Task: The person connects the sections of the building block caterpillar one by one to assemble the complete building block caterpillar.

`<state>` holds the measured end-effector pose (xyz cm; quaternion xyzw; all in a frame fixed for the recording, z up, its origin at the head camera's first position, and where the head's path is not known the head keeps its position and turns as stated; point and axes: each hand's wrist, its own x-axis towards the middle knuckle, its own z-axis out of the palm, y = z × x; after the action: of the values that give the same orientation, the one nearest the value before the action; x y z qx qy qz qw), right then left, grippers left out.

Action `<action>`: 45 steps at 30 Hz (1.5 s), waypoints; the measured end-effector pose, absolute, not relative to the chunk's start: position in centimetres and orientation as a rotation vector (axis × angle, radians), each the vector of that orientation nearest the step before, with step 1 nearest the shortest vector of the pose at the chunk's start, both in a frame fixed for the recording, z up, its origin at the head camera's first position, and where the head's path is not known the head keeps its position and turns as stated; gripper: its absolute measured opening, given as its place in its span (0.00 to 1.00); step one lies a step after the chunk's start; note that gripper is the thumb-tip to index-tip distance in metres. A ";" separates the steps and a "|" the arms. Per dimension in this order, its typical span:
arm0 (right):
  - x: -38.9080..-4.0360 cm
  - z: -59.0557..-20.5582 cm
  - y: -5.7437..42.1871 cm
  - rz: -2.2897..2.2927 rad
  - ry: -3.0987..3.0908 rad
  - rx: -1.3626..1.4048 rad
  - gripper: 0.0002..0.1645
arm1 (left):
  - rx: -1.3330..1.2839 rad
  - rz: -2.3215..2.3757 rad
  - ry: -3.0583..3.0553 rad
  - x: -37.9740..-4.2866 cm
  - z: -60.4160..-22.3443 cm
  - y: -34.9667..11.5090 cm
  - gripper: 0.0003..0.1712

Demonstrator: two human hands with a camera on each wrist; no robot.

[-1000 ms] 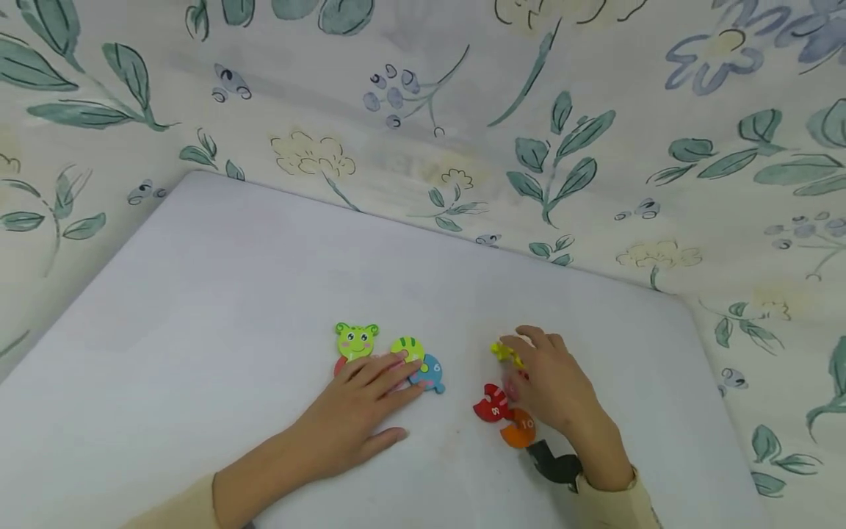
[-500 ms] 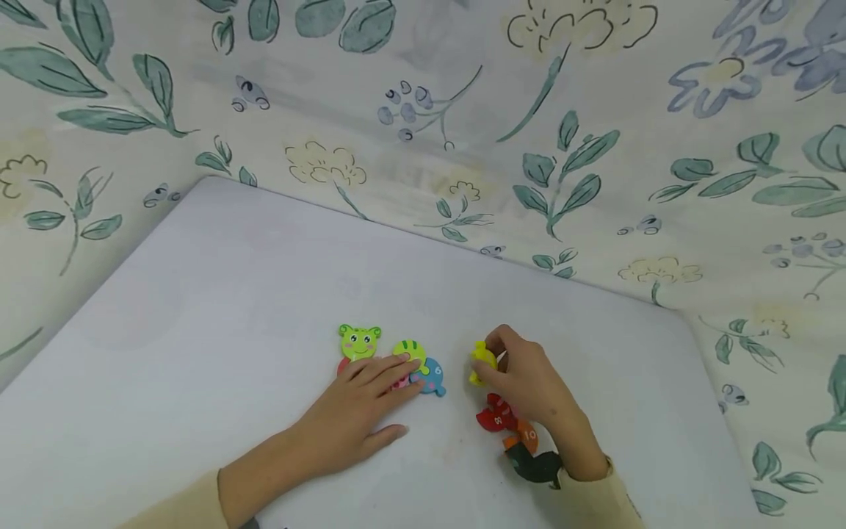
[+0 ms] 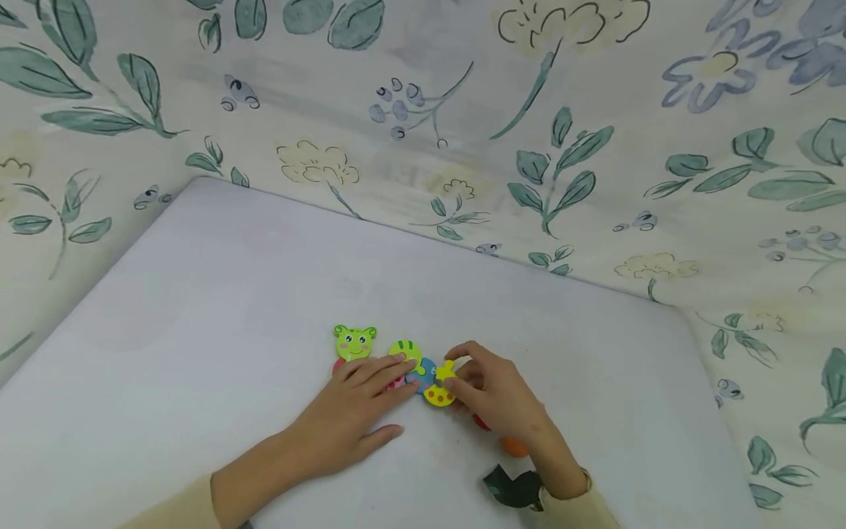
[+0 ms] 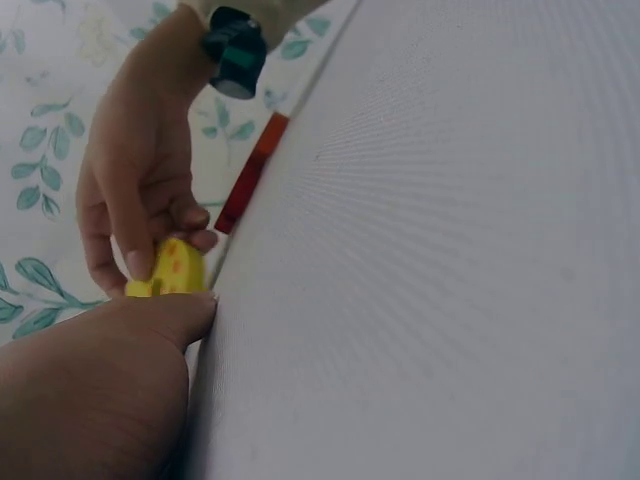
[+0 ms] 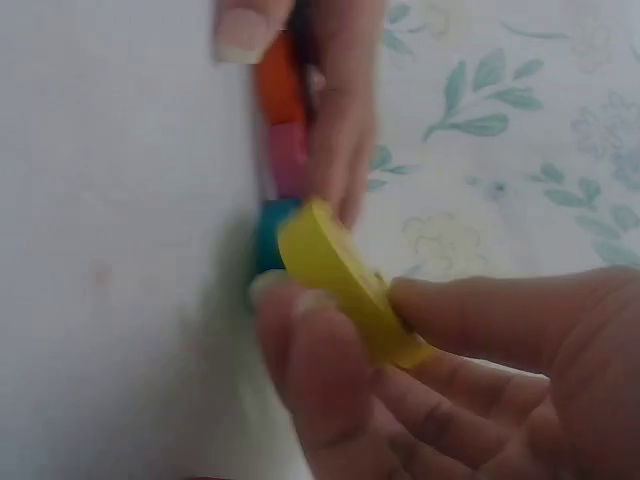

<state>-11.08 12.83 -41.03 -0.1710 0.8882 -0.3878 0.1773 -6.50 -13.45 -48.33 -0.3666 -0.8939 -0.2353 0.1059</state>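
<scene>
My left hand lies with straight fingers over a row of caterpillar puzzle pieces, hiding part of it. The green smiling head piece, a striped green piece and a blue piece show around the fingers. A pink piece shows in the right wrist view. My right hand pinches a yellow puzzle piece with red dots between thumb and fingers, at the blue piece's right side. The yellow piece looks tilted against the blue one in the right wrist view; whether they interlock I cannot tell.
A red piece and an orange piece lie on the white table, partly under the right hand. A dark device sits at the right wrist. Floral cloth stands behind the table.
My right hand has picked up the yellow piece from the loose pieces and carried it left to the blue piece. The left hand stays in place on the row.
</scene>
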 end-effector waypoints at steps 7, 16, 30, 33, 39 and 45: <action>-11.4 -42.0 11.8 -0.871 2.683 -0.515 0.09 | -1.062 -0.722 -2.583 -6.7 -48.4 -13.8 0.35; -10.9 -40.2 13.5 -0.737 2.821 -0.402 0.19 | -1.080 -0.761 -2.588 -6.6 -48.7 -13.5 0.35; -8.2 -40.7 15.7 -0.227 2.940 -0.497 0.32 | -1.051 -0.724 -2.621 -6.4 -48.1 -14.1 0.35; -8.3 -40.5 15.2 -0.295 2.947 -0.556 0.32 | -1.043 -0.731 -2.611 -6.4 -48.1 -14.1 0.35; -9.7 -40.1 14.3 -0.369 2.905 -0.826 0.34 | -1.053 -0.748 -2.601 -6.5 -48.3 -14.0 0.35; -11.5 -40.7 13.7 -0.209 2.841 -0.982 0.27 | -1.092 -0.754 -2.623 -6.5 -48.3 -13.6 0.35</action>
<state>-11.47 13.71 -40.66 -0.3253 0.9409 -0.0693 0.0641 -6.46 -13.59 -48.34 -0.3697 -0.8878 -0.2551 0.1007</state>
